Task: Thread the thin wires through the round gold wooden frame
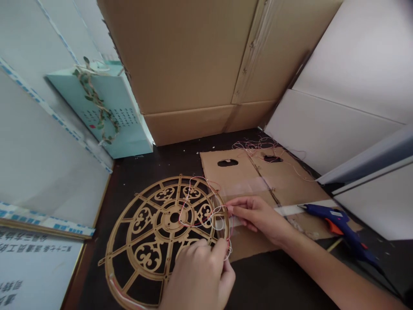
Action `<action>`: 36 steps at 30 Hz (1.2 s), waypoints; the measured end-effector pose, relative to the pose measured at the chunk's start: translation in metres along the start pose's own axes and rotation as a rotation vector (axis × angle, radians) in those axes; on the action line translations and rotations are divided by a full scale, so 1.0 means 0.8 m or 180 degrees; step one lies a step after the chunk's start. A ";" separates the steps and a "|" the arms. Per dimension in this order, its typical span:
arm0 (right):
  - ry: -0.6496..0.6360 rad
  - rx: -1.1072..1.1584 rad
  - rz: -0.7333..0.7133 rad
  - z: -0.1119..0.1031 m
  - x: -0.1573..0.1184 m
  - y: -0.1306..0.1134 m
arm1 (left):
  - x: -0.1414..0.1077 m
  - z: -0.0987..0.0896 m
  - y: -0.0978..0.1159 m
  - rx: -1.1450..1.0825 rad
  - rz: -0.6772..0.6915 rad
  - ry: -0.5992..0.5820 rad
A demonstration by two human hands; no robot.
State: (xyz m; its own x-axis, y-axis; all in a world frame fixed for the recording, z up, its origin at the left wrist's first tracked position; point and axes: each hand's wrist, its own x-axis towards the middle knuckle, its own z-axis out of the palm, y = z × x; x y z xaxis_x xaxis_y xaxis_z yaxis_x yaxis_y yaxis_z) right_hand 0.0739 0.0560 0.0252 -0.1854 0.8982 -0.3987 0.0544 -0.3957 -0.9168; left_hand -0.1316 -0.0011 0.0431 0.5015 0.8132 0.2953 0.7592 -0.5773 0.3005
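A round gold openwork frame [130,241] lies on the dark surface, with scroll ornaments between its spokes. Thin red and white wires [193,224] loop over its right part and hang round its rim. My left hand [201,273] is over the lower right of the frame, its thumb and fingers closed at the rim where the wire passes; the fingertips are partly hidden. My right hand [254,215] pinches the thin wire with thumb and forefinger just outside the right rim. More wire runs along the inside of the frame's lower left rim.
Flat cardboard [235,185] with two cut holes lies at the right, under a wire tangle [254,146]. A blue glue gun [345,228] rests on its right edge. Behind stand a large cardboard panel [193,64] and a turquoise bag [125,133]; white panels [332,116] flank the right.
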 end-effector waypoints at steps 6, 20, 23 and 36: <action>-0.0237 0.0398 0.0021 0.001 -0.003 0.000 | 0.006 -0.007 -0.008 0.0221 0.0175 -0.0291; -0.0471 0.0384 0.0175 -0.004 -0.002 0.002 | 0.002 -0.008 -0.005 -0.0326 0.0891 -0.0066; -0.0331 0.0496 0.0114 -0.004 -0.002 -0.001 | 0.004 -0.013 -0.011 -0.0391 0.0872 -0.0201; 0.0127 0.0912 -0.0157 0.000 -0.002 -0.003 | 0.026 -0.031 -0.066 0.0234 0.0825 0.0572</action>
State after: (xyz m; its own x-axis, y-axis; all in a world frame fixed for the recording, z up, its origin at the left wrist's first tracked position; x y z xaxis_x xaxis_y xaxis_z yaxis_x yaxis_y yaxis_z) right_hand 0.0740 0.0553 0.0283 -0.1419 0.9223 -0.3595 -0.2341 -0.3841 -0.8931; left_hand -0.1713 0.0446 0.0557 0.6058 0.6101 0.5107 0.6471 -0.7513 0.1300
